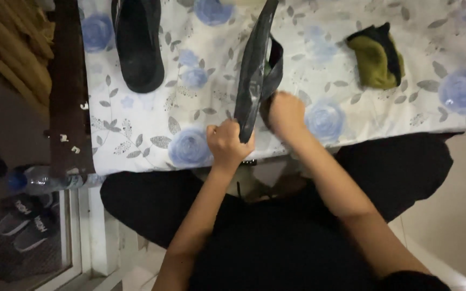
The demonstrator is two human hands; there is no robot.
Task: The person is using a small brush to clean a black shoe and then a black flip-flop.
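A table (136,134) covered by a white cloth printed with blue roses and grey leaves is seen from above, filling the upper part of the view. The person's dark-clothed lap is seen below the table edge, with both forearms reaching up over it. A black sandal (137,43) is laid sole-up on the cloth at the upper left, well apart from the hands. A black strappy piece, apparently a second sandal (254,70), is held upright on its edge near the middle of the table, its lower end at the near table edge. The left hand (226,144) is closed in a fist around the lower end of this piece, just above the table edge. The right hand (286,113) is curled shut just beside it, pressed against the strap side; exactly what is pinched by its fingers cannot be told. A crumpled olive-green and black cloth (377,58) is lying on the table to the right, apart from both hands. On the floor at the lower left, a pair of dark shoes (25,223) and a plastic bottle (39,179) are seen.
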